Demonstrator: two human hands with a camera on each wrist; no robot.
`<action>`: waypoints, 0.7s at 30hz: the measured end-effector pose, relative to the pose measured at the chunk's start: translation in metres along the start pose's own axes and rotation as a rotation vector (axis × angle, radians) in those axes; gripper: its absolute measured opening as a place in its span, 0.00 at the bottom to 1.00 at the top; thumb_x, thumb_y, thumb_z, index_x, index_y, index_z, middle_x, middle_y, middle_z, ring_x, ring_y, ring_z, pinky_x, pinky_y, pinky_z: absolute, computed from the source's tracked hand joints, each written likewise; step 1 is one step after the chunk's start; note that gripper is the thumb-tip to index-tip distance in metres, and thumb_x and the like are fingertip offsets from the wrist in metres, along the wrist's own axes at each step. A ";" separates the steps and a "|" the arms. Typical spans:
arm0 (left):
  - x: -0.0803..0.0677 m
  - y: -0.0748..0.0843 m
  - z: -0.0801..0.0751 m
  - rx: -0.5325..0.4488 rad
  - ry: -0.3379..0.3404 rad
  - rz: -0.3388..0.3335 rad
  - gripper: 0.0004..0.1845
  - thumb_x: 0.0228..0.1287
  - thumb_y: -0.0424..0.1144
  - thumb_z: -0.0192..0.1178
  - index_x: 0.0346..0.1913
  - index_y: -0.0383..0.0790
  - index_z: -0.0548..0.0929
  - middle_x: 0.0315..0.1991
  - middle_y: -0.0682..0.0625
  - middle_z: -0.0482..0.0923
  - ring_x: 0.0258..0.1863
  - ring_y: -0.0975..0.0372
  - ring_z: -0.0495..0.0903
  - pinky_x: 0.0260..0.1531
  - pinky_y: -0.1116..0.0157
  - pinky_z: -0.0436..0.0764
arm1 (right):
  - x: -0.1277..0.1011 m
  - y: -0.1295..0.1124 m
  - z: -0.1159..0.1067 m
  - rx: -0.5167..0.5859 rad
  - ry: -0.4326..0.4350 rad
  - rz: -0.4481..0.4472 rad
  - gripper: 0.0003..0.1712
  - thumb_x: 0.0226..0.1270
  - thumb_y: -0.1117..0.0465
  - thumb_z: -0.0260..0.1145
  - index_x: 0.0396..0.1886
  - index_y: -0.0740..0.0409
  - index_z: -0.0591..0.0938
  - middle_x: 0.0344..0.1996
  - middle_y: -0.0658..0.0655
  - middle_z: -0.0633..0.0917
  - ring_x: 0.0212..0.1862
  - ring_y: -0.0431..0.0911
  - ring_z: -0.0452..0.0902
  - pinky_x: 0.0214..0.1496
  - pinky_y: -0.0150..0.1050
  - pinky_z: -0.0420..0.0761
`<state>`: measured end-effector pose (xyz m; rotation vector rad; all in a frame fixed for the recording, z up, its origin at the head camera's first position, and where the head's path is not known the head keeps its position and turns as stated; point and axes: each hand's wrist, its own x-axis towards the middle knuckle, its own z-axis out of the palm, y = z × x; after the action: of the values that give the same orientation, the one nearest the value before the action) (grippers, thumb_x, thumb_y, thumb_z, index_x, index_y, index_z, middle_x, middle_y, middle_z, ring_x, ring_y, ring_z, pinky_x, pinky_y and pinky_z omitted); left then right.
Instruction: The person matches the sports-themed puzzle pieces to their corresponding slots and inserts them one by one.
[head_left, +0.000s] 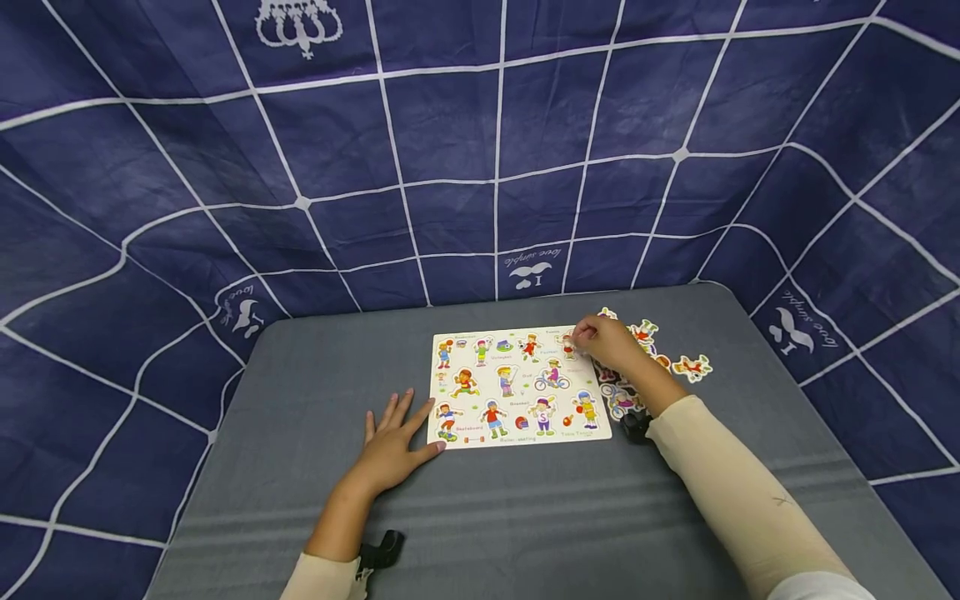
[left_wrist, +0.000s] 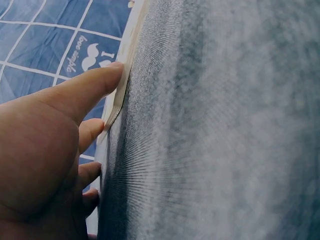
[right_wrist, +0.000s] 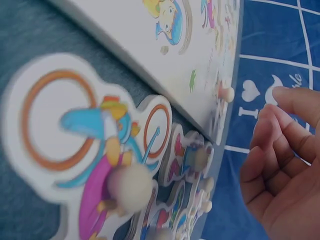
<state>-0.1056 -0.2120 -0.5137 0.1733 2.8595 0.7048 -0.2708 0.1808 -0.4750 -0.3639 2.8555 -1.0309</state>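
Note:
A white peg-puzzle board (head_left: 483,393) printed with children playing sports lies on the grey table. My left hand (head_left: 390,454) rests with spread fingers at its left edge, the thumb touching the lower left corner. My right hand (head_left: 606,342) is over the upper right corner, beside the tennis-player figure (head_left: 567,347). In the right wrist view the right hand (right_wrist: 282,155) has loosely bent fingers, thumb and forefinger close together, with nothing seen between them. A round wooden knob (right_wrist: 226,94) stands up from the board near those fingertips.
Several loose knobbed puzzle pieces (head_left: 692,367) lie right of the board, partly under the right forearm. A cyclist piece (right_wrist: 100,150) is nearest the right wrist camera. Blue cloth with white lines (head_left: 450,217) hangs behind the table and along both sides.

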 end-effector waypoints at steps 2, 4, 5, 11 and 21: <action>0.000 0.000 0.000 -0.003 -0.001 0.002 0.44 0.64 0.67 0.61 0.79 0.59 0.61 0.83 0.43 0.45 0.83 0.43 0.38 0.73 0.30 0.31 | -0.004 0.001 -0.002 0.016 0.003 0.001 0.05 0.69 0.61 0.64 0.37 0.57 0.84 0.29 0.53 0.82 0.31 0.43 0.75 0.35 0.35 0.74; 0.001 0.000 0.000 -0.004 -0.005 -0.001 0.44 0.64 0.67 0.61 0.79 0.60 0.61 0.83 0.43 0.44 0.83 0.43 0.38 0.73 0.30 0.31 | -0.008 0.001 -0.003 0.025 0.003 0.010 0.05 0.69 0.61 0.65 0.38 0.57 0.85 0.30 0.54 0.82 0.32 0.43 0.75 0.36 0.36 0.74; 0.001 0.000 0.000 -0.004 -0.007 -0.002 0.44 0.64 0.67 0.61 0.79 0.60 0.61 0.83 0.43 0.44 0.83 0.43 0.38 0.73 0.30 0.31 | -0.011 0.001 -0.004 0.034 0.003 0.016 0.05 0.69 0.60 0.65 0.38 0.57 0.85 0.30 0.54 0.82 0.33 0.44 0.76 0.37 0.36 0.75; 0.001 0.000 -0.001 -0.010 -0.009 -0.006 0.43 0.64 0.67 0.61 0.79 0.60 0.61 0.83 0.43 0.44 0.83 0.42 0.37 0.73 0.30 0.30 | -0.026 0.000 -0.011 0.036 0.023 0.001 0.06 0.69 0.60 0.65 0.40 0.57 0.85 0.32 0.54 0.83 0.34 0.44 0.75 0.39 0.37 0.74; 0.003 -0.002 0.002 -0.006 -0.014 -0.002 0.44 0.64 0.68 0.60 0.79 0.59 0.61 0.83 0.43 0.44 0.83 0.42 0.37 0.73 0.30 0.30 | -0.051 0.002 -0.017 0.053 0.011 0.020 0.07 0.69 0.62 0.66 0.41 0.60 0.85 0.31 0.54 0.83 0.32 0.41 0.75 0.35 0.33 0.75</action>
<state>-0.1078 -0.2126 -0.5165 0.1741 2.8435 0.7097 -0.2246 0.2062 -0.4633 -0.3252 2.8285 -1.1061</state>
